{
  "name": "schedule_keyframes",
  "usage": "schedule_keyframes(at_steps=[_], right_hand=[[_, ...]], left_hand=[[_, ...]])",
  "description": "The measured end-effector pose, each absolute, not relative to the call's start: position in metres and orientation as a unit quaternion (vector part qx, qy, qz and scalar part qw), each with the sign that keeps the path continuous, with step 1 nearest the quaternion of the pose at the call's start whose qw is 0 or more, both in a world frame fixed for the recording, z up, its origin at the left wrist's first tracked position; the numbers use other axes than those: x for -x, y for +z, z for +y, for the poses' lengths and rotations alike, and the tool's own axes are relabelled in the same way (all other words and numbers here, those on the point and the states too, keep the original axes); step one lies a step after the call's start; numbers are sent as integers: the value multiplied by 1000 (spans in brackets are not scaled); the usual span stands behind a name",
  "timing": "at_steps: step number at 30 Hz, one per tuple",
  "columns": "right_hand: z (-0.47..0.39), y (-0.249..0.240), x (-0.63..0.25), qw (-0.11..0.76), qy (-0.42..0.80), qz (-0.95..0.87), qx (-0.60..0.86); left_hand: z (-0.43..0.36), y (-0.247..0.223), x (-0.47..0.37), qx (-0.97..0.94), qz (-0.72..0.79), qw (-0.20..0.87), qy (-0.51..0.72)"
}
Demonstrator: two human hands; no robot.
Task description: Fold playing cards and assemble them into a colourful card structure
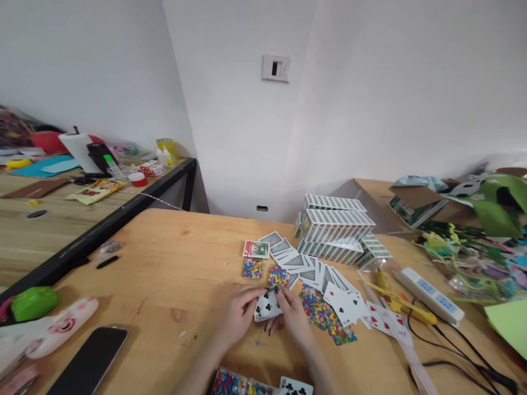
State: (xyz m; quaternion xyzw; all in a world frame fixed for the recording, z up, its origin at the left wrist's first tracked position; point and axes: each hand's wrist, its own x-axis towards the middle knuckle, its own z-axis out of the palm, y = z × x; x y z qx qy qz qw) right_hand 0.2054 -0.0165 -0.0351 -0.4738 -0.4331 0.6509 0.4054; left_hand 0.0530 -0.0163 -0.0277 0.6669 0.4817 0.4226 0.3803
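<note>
A small stack of playing cards, clubs face up on top, is held between my two hands just above the wooden table. My left hand grips its left edge, the fingers along the top. At the right edge, my right hand pinches the stack, with the thumb on its upper corner. Beyond them lie a colourful-backed card pile and another such pile. Grey-backed cards fan out to the right. Face-up cards and colourful-backed cards lie right of my right hand.
Striped card boxes are stacked at the back right, and a card pack lies left of them. A power strip, a yellow glue gun and cables are on the right. A phone lies front left. More cards are at the near edge.
</note>
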Motion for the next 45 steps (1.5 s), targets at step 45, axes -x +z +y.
schedule_keyframes(at_steps=[45], right_hand=[[-26, -46, -199, 413, 589, -510, 472]], left_hand=[[-17, -29, -56, -643, 535, 347, 423]])
